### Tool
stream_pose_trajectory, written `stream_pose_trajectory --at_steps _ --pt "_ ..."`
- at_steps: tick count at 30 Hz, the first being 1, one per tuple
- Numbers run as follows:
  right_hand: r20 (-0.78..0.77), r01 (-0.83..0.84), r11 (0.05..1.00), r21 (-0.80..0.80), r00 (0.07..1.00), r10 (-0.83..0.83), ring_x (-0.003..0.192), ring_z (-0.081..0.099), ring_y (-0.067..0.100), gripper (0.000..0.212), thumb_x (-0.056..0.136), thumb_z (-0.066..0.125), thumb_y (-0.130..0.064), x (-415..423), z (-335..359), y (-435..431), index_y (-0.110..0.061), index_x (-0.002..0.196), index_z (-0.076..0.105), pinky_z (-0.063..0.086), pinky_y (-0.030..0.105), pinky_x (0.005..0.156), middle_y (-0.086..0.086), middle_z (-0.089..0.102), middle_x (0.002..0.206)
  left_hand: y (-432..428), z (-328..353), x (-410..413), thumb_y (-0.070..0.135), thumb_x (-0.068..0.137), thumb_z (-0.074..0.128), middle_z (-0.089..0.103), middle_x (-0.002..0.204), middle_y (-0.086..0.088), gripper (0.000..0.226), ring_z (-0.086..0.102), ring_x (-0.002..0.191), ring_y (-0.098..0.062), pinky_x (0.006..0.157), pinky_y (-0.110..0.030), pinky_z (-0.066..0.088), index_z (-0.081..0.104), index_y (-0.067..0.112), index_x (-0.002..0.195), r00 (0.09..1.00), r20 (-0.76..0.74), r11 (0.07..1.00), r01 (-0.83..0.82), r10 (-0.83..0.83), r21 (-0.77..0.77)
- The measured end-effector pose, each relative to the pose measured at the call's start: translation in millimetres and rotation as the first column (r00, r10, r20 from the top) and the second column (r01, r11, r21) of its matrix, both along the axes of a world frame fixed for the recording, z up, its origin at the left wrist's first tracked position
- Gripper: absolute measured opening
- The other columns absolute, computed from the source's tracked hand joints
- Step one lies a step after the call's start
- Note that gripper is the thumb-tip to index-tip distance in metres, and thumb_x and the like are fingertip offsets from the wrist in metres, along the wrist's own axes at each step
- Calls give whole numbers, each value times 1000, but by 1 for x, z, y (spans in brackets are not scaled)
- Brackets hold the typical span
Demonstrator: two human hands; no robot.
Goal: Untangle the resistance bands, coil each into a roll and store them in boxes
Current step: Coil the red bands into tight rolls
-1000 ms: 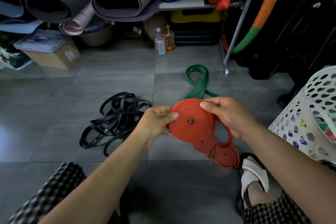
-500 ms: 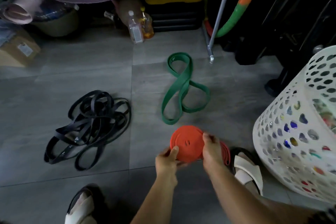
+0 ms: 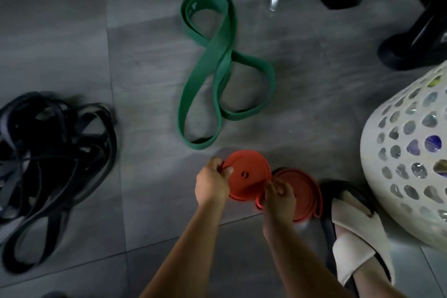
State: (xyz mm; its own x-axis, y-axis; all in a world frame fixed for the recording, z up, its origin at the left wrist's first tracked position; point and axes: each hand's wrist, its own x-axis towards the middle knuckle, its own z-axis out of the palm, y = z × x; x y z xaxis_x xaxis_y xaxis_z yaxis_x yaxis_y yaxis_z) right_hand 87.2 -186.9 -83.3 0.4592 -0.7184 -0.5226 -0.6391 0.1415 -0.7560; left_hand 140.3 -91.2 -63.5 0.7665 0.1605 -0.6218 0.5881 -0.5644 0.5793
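Just below the green band (image 3: 217, 68), low over the floor (image 3: 145, 201), the left hand (image 3: 211, 182) grips the red roll (image 3: 246, 174) by its left rim. The right hand (image 3: 279, 197) pinches its lower right edge. The roll lies flat face up, with looser red coils (image 3: 306, 191) beside it on the right. Bare floor spreads left of the green band to the black tangle (image 3: 55, 152). The green figure-eight runs lengthwise away from the person. Right of it, a holed basket (image 3: 406, 176) holds blurred coloured things.
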Motion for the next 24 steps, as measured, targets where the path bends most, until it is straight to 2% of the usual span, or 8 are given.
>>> stream_pose_trajectory --at_steps 1,3,7,9,12,16,22,24 --pt "-1 -24 1000 -3 1000 24 59 47 21 17 73 55 -9 1 -2 -2 -18 60 53 39 35 60 8 54 60 -2 -3 2 25 87 59 58 109 -10 22 59 92 -30 80 -33 48 59 13 105 1000 3 1000 15 -15 13" --pt "-25 -109 993 -39 994 108 57 48 20 8 68 48 -14 -3 -11 -4 -13 61 53 36 30 57 14 58 60 -6 -5 3 26 89 57 44 117 -8 26 54 93 -27 79 -32 43 59 13 110 999 4 996 51 -51 72" --pt "-63 -215 974 -69 975 211 60 59 32 29 54 39 -18 -14 -28 -5 0 65 60 46 36 57 18 65 62 -10 -5 -5 22 91 53 45 119 -10 29 53 101 -29 72 -32 37 55 13 118 995 66 990 68 -76 125" --pt "-114 -281 957 -76 955 272 68 62 34 32 56 41 -18 -17 -27 -5 2 72 60 46 33 60 18 66 69 -9 -6 -10 19 91 52 46 120 -8 38 52 105 -28 71 -33 39 47 19 128 992 103 992 57 -69 117" --pt "-131 -306 947 -96 947 293 78 62 36 13 69 51 -9 -18 -16 -5 -4 80 49 46 36 69 23 64 85 -8 -5 -12 17 91 51 43 123 -6 42 46 114 -26 71 -33 39 45 27 131 987 118 985 94 -112 145" --pt "-205 -387 909 -151 912 355 95 55 39 20 75 59 2 -15 -12 -11 3 94 53 41 41 81 26 60 99 -10 -4 -11 20 92 50 36 128 -8 42 33 122 -23 72 -30 35 44 28 132 995 40 987 83 -89 138" --pt "-198 -448 876 -180 888 414 90 60 34 15 79 60 -4 -22 -10 -23 0 92 52 34 25 69 22 64 97 -11 -7 -14 15 92 45 36 130 -8 50 38 121 -24 78 -34 42 33 30 139 998 34 998 50 -52 47" --pt "-200 -456 863 -219 886 417 92 58 36 14 80 59 -3 -23 -9 -26 2 92 53 33 26 70 24 61 98 -11 -7 -15 14 91 45 36 130 -8 53 38 121 -24 77 -33 41 31 30 139 999 39 999 32 -33 30"
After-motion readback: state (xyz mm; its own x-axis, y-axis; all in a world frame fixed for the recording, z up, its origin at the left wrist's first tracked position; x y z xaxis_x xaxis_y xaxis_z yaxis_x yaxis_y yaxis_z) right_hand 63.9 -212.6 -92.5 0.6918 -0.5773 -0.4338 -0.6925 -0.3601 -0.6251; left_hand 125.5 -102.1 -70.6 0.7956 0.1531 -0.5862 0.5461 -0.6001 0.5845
